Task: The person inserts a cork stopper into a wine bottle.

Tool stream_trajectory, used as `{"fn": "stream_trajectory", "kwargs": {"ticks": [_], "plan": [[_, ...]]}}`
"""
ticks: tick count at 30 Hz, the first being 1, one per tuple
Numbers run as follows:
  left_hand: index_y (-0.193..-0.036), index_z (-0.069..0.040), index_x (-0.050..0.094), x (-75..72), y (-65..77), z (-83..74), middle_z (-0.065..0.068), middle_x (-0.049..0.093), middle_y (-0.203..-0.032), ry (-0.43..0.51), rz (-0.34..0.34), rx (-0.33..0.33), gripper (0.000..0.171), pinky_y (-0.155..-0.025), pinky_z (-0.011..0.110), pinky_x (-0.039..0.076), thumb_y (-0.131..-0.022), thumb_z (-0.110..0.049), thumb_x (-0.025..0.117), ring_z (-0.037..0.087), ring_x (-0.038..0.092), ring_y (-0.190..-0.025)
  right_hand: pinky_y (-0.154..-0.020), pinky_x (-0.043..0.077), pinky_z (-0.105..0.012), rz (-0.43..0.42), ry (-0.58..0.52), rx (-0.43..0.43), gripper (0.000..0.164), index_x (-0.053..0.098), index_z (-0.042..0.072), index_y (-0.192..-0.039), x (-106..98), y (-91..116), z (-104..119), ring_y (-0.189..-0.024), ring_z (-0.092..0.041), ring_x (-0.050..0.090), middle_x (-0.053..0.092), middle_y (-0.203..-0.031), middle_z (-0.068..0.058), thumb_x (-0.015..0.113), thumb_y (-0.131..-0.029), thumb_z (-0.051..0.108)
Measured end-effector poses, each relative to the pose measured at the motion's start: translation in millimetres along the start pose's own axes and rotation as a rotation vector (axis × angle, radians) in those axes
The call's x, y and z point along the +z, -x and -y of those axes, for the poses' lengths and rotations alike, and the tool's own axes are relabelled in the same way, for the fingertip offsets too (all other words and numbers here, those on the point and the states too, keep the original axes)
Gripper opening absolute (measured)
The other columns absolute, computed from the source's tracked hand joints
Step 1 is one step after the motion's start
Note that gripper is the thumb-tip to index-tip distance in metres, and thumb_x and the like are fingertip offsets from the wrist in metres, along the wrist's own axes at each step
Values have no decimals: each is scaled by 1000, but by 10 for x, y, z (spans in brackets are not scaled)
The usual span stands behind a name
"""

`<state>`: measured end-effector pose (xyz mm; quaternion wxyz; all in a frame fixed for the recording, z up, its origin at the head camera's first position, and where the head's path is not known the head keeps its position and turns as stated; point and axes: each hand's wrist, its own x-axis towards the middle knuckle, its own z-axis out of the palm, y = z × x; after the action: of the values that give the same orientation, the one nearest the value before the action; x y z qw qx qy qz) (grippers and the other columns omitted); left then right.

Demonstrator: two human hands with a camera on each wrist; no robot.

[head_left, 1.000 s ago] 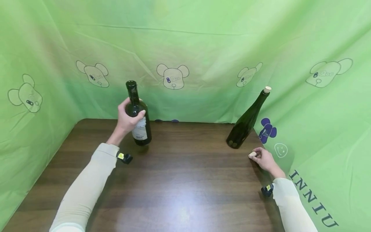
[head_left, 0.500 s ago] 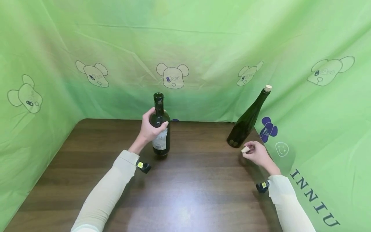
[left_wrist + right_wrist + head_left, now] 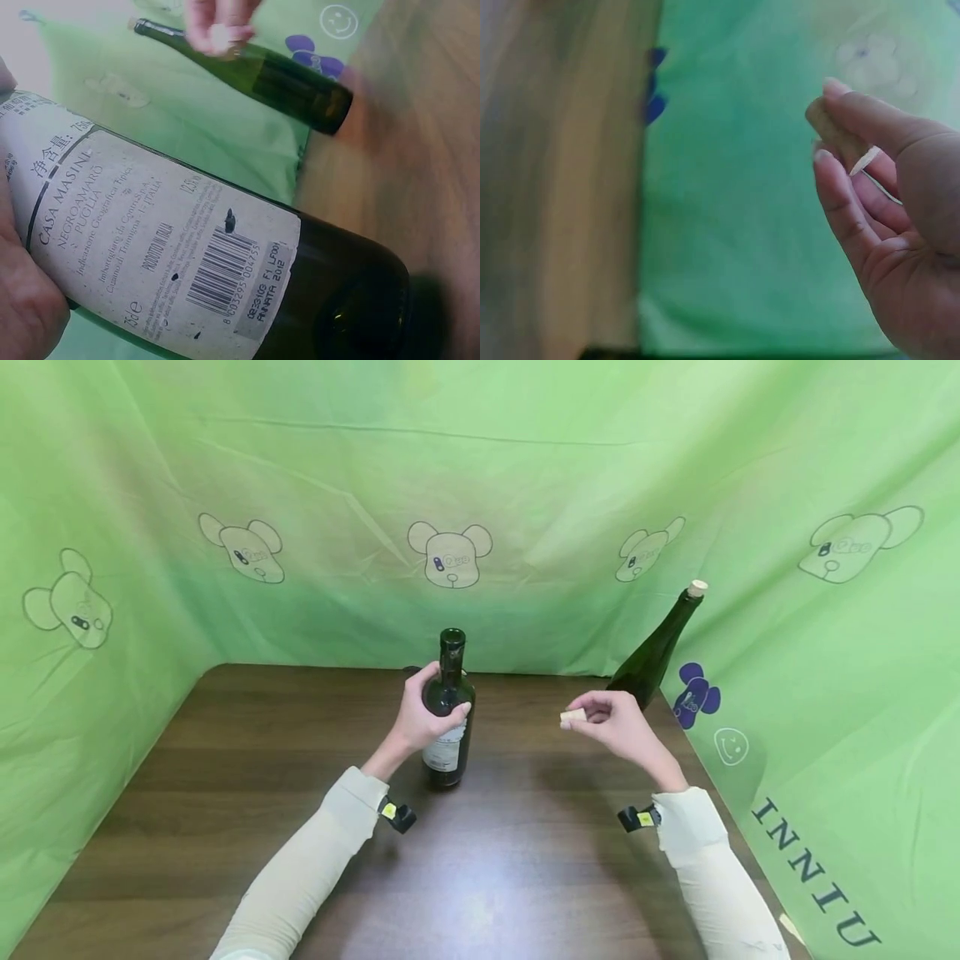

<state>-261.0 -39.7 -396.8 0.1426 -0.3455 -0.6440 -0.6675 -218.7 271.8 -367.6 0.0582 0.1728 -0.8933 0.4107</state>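
Note:
My left hand (image 3: 423,714) grips a dark green wine bottle (image 3: 463,743) round its shoulder, and its mouth stands uncorked. A white printed label (image 3: 165,240) covers its side in the left wrist view. Whether the bottle's base touches the table I cannot tell. To its right, my right hand (image 3: 622,727) pinches a short pale cork (image 3: 573,716) between thumb and fingers, above the table. The right wrist view shows this cork (image 3: 836,135) from close by. Behind the right hand, a slimmer green bottle (image 3: 656,652) has a cork in its mouth; the hand hides its lower part.
Both hands are over a brown wooden table (image 3: 225,793). A green cloth (image 3: 540,460) printed with mouse-like heads hangs behind it and along both sides. The slim bottle is at the table's back right corner. A black wrist camera (image 3: 401,817) sits on the left cuff.
The left hand has carried the labelled bottle to the right and nearer. The right hand has brought the cork leftward and up, towards that bottle. The slim bottle has stayed put.

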Motion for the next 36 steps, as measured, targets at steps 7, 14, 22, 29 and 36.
{"fn": "stream_trajectory", "kwargs": {"ticks": [7,14,22,29,36], "plan": [[-102,2,57,114,68,19,13,62,-90,1,22,-5,37,-68,33,53,-68,-1,72,18,61,-76,-74,54,-33,-21,17,-211,21,69,3,-101,68,-167,528,-81,-23,65,65,-96,-14,71,-80,2],[-103,2,57,158,119,51,13,62,-90,-1,20,0,39,-70,33,53,-68,-1,72,19,61,-77,-75,52,-31,-95,14,-374,30,67,0,-106,96,-271,947,-80,-20,63,62,-99,-14,71,-77,-4],[-100,0,56,209,183,22,12,64,-88,-6,17,24,37,-71,33,52,-66,0,72,19,62,-76,-74,53,-30,-161,-191,-473,31,67,-3,-102,123,-384,1244,-80,-23,64,66,-95,-16,74,-72,-8],[-100,-2,56,250,214,2,12,64,-86,-22,14,46,36,-72,31,51,-67,-2,71,19,61,-76,-77,53,-33,-154,-249,-567,33,67,-7,-102,189,-440,1452,-82,-21,62,66,-97,-15,73,-70,-12],[-102,0,56,250,222,15,10,63,-86,-33,16,53,38,-73,31,51,-67,-2,71,19,60,-77,-77,52,-32,-121,-142,-586,32,67,-7,-104,254,-476,1599,-77,-20,64,66,-98,-14,72,-73,-10]]}}
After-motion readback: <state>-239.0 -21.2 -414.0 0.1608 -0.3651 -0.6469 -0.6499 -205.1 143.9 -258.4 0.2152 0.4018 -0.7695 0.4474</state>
